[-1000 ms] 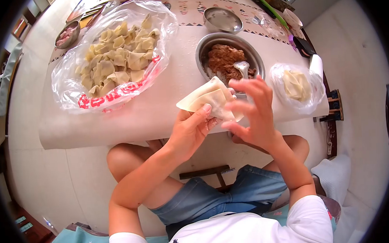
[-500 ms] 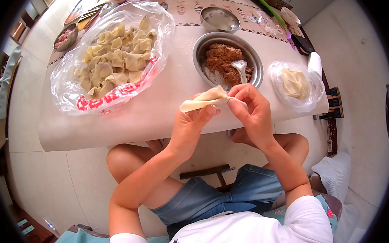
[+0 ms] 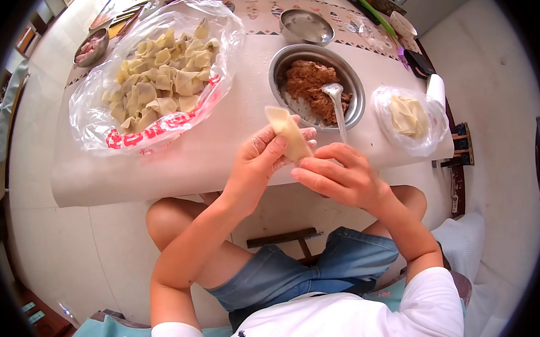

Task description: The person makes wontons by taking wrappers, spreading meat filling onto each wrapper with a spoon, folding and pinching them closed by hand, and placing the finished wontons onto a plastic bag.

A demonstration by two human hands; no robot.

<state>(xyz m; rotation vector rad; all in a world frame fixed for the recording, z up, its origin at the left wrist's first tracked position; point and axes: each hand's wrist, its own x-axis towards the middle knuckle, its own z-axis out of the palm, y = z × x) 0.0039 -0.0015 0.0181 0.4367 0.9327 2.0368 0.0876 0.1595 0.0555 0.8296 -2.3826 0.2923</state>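
Observation:
A pale, folded wonton wrapper [image 3: 289, 135] is held at a slant over the table's near edge. My left hand [image 3: 259, 163] grips it from the left, thumb on the front, with some flour on the fingers. At its lower end are the fingertips of my right hand [image 3: 345, 176], closed against the dough. Just beyond my hands stands a steel bowl [image 3: 274, 78] of brown meat filling [image 3: 312, 82], and a spoon [image 3: 338, 108] leans in it. To the left, a clear plastic bag [image 3: 93, 131] with red print holds many folded wontons [image 3: 158, 83].
A smaller bag [image 3: 440, 128] with stacked wrappers [image 3: 409, 116] lies at the right. Behind the filling is another metal bowl [image 3: 306, 27]. A small bowl of pink meat [image 3: 90, 48] stands far left. Green onion [image 3: 374, 10] lies at the back right. The white table covering [image 3: 126, 181] hangs over the near edge.
The wrapper has turned from lying nearly level to a steep slant. My right hand has moved down, from its upper right end to its lower end. My left hand still holds it.

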